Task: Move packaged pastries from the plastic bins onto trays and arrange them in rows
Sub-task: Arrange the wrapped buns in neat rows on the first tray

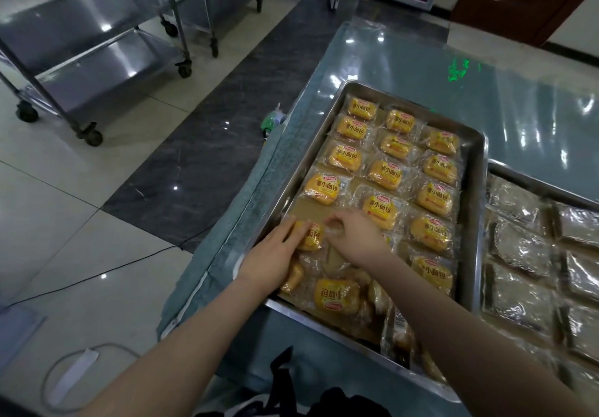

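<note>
A steel tray [474, 170] on the table holds several yellow packaged pastries laid in three rows. In the left row, near the front, lies one packaged pastry [312, 235]. My left hand [275, 254] rests on its left side with straight fingers. My right hand [353, 238] pinches the clear wrapper at its right edge. A loose heap of pastries [337, 296] lies at the tray's near end, partly hidden under my forearms.
A second tray [538, 186] with clear-wrapped dark pastries sits to the right. The table [421, 60] is covered in glossy plastic film. Wheeled steel racks [97, 56] stand on the tiled floor at left. A cable and a white strip lie on the floor.
</note>
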Demonstrator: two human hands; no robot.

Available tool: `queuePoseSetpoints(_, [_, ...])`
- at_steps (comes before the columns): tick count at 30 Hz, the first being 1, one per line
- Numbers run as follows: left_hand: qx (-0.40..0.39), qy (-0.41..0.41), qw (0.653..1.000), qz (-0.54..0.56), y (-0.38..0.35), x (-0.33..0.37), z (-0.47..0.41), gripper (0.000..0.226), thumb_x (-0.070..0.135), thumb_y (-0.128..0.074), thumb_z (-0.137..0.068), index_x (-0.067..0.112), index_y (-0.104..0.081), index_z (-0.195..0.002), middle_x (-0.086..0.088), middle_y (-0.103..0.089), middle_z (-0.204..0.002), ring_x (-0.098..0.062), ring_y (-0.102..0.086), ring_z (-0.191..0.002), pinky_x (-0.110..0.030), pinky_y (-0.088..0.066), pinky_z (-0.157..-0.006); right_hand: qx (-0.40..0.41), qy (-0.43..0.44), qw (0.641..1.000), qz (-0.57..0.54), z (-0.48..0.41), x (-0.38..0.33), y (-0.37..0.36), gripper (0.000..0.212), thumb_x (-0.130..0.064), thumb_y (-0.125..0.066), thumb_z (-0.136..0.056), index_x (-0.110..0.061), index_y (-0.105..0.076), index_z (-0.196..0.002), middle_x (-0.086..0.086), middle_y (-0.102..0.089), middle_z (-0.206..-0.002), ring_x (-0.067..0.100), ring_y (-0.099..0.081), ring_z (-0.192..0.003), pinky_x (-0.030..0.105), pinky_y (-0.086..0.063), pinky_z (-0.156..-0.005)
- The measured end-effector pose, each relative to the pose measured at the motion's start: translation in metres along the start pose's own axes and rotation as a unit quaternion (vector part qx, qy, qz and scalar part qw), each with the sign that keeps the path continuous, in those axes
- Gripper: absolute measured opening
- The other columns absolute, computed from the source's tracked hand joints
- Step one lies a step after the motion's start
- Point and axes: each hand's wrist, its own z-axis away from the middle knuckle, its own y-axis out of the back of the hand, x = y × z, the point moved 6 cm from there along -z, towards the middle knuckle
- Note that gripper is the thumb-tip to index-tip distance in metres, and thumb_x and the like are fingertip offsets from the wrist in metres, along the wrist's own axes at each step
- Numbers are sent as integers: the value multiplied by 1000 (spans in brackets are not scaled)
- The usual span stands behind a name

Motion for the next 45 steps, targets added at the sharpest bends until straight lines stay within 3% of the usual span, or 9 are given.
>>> queuePoseSetpoints(4, [-5,29,999,38,-1,-4,0,84,9,-51,-91,33,4,-149,3,-2,-159,-22,-47,-121,-34,-48,-86,-58,85,994,39,1,-23,-27,79,-45,-73,-77,-28,-35,-144,-4,-44,-144,19,-39,-132,43,-33,-110])
queuePoseSetpoints(9, [37,26,998,47,5,-5,2,76,4,-46,-87,27,-9,-150,5,-12,-157,-18,-41,-127,-29,-43,-91,8,56,996,70,-10,-21,-30,65,-40,-68,-83,-31,-38,-141,-2,-47,-142,22,-42,-130,48,-35,-107])
queuePoseSetpoints(17, [97,-8,992,75,19,-5,14,49,3,-54,-87,18,-50,-133,-1,-49,-136,-17,-45,-123,-21,-31,-101,-77,158,964,200,4,-17,-52,80,-23,-46,-98,-31,14,-149,-2,28,-154,26,26,-141,44,11,-112])
queuePoseSetpoints(22, [-70,-85,994,-26,1,0,20,56,49,-51,-90,23,-43,-139,2,-42,-140,-18,-37,-126,-27,-28,-105,-148,150,948,238,0,-13,-62,85,-31,-43,-99,-34,29,-143,2,46,-144,35,40,-132,58,10,-112])
queuePoseSetpoints(27, [-189,-61,980,-20,-6,-2,16,93,65,-64,-72,25,-26,-147,-2,-26,-148,-23,-24,-135,-31,-22,-111,-168,133,954,210,-5,-16,-57,93,-21,-54,-93,-42,20,-145,-3,41,-147,31,39,-133,60,5,-112])
queuePoseSetpoints(33, [-64,-5,988,139,16,-2,18,47,38,-65,-85,28,-51,-129,8,-53,-123,-15,-50,-113,-23,-38,-89,-7,116,993,28,9,-12,-19,63,-18,-55,-92,-35,-29,-146,-3,-17,-159,25,-10,-146,48,-16,-118])
queuePoseSetpoints(36, [5,99,934,344,33,-9,20,20,40,-51,-92,44,-52,-113,19,-59,-107,-5,-57,-98,-15,-45,-74,-6,105,994,-43,19,-14,-11,45,-23,-61,-90,-33,-50,-132,-8,-56,-131,13,-52,-118,38,-45,-101])
queuePoseSetpoints(42, [-23,218,669,711,28,-6,15,45,40,-39,-96,8,-57,-122,-17,-66,-113,-29,-63,-107,-43,-51,-91,-105,47,963,-244,30,-33,-27,63,-30,-69,-86,-24,-41,-141,-5,-61,-124,7,-61,-103,31,-50,-94])
queuePoseSetpoints(45, [-29,196,646,737,29,-2,12,58,56,-38,-86,15,-58,-122,-13,-66,-115,-24,-63,-108,-38,-52,-86,-86,31,948,-306,30,-38,-27,60,-26,-73,-83,-19,-45,-136,-7,-66,-112,5,-64,-98,32,-52,-91])
